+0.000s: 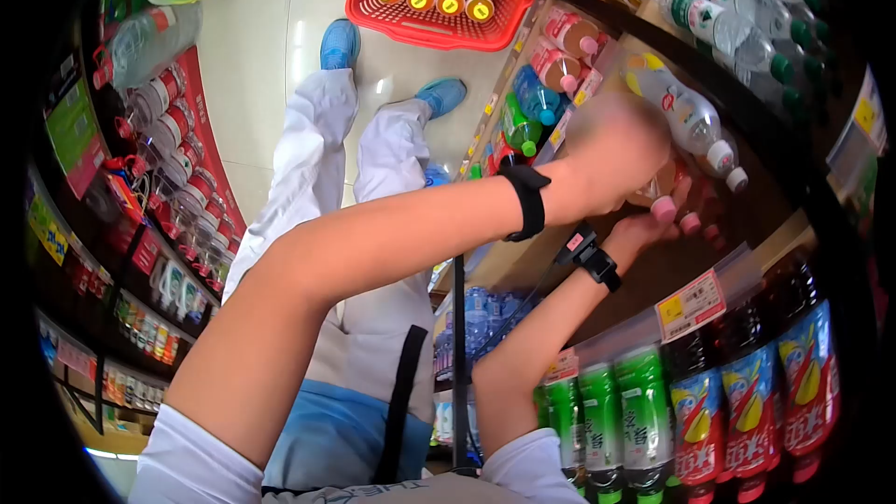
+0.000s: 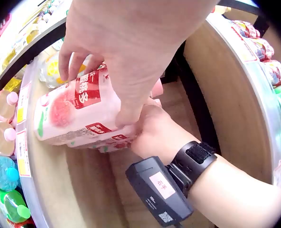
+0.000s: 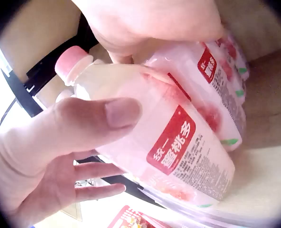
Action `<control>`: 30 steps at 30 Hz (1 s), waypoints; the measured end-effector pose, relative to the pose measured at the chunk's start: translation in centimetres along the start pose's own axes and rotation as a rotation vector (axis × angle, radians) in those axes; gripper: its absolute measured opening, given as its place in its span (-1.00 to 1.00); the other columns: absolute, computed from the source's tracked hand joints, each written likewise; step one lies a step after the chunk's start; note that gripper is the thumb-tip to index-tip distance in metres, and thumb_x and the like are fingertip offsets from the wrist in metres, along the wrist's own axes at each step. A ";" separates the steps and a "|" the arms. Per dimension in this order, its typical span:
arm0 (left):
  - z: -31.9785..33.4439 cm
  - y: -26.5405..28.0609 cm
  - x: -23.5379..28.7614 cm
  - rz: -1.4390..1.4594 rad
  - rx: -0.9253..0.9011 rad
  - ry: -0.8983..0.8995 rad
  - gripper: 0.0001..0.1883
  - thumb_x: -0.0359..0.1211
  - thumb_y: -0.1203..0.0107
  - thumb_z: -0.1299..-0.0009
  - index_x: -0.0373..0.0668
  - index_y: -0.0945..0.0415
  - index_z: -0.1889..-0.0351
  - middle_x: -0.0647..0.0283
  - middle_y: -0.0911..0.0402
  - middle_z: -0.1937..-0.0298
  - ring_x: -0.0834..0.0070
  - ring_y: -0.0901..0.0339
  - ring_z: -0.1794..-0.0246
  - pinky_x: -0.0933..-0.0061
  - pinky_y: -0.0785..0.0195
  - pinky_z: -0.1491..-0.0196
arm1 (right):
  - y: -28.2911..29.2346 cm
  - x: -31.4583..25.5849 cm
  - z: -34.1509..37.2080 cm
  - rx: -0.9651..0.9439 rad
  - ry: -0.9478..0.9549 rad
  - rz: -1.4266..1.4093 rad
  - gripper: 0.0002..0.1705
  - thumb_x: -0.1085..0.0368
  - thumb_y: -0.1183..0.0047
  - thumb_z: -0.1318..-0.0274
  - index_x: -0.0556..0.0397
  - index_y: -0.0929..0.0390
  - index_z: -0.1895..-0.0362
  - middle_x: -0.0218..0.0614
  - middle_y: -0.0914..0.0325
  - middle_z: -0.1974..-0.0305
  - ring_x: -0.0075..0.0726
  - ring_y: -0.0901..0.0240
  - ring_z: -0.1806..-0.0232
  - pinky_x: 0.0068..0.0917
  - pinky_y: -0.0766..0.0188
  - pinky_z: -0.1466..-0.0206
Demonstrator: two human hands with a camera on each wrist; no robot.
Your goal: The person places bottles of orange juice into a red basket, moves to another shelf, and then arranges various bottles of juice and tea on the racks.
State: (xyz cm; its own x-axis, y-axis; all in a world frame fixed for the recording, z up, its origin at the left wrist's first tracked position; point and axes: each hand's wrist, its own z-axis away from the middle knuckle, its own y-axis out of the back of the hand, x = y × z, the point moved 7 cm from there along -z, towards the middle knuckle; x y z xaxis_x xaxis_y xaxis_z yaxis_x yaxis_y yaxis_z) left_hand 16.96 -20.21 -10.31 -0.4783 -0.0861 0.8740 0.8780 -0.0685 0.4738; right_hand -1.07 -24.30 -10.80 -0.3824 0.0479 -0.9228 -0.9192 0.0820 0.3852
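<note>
Pink-labelled bottles lie on a shelf, caps toward the right hand. In the left wrist view my left hand (image 2: pixel 126 42) grips the front bottle (image 2: pixel 62 111), fingers over its upper side and thumb on its lower side. The right wrist view shows the left thumb (image 3: pixel 123 113) across this bottle (image 3: pixel 173 142). My right hand (image 3: pixel 154 19) touches the bottles behind it, near their necks; its fingers are partly hidden. In the head view the left hand (image 1: pixel 616 145) is blurred above the right hand (image 1: pixel 644 231), beside pink caps (image 1: pixel 663 209).
Clear bottles (image 1: pixel 695 121) lie beside the pink ones. Green bottles (image 1: pixel 602 411) and red-labelled bottles (image 1: pixel 747 401) line the nearer shelf. A red basket (image 1: pixel 425 33) of orange-topped bottles stands on the floor (image 1: pixel 243 65). More shelves run along the left.
</note>
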 end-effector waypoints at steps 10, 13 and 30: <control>-0.1 -0.7 1.5 -0.129 0.125 0.016 -0.18 -0.31 -0.37 0.06 -0.25 -0.32 -0.24 -0.05 -0.36 -0.18 -0.05 -0.32 -0.18 -0.07 -0.27 -0.22 | -1.5 -3.6 -1.1 0.055 0.014 0.231 -0.41 -0.03 0.16 -0.40 0.32 -0.36 -0.12 0.02 -0.33 -0.18 -0.11 -0.30 -0.19 -0.26 -0.26 -0.29; -0.1 -1.1 0.9 -0.052 0.117 -0.019 -0.14 -0.31 -0.40 0.10 -0.26 -0.30 -0.25 -0.05 -0.34 -0.19 -0.08 -0.30 -0.20 -0.06 -0.32 -0.20 | -0.2 -2.4 -0.8 0.061 0.156 0.338 -0.37 -0.06 0.19 -0.40 0.32 -0.33 -0.15 0.05 -0.28 -0.21 -0.07 -0.25 -0.23 -0.23 -0.24 -0.30; 4.2 -0.3 -0.2 0.165 0.173 -0.079 -0.08 -0.40 -0.45 0.20 -0.23 -0.30 -0.23 0.01 -0.36 -0.16 -0.11 -0.31 -0.19 0.12 -0.49 -0.12 | -1.6 -5.1 4.9 0.202 0.072 0.296 -0.22 0.07 0.04 -0.24 0.12 -0.14 -0.47 0.08 -0.22 -0.35 -0.07 -0.27 -0.30 -0.14 -0.30 -0.30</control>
State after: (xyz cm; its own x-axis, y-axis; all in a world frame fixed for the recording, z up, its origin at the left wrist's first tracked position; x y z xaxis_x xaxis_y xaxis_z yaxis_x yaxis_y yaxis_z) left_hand 16.90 -15.97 -10.14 -0.3314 -0.0039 0.9435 0.9375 0.1117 0.3297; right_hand 2.79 -19.84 -6.66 -0.6413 0.0293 -0.7667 -0.7334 0.2702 0.6238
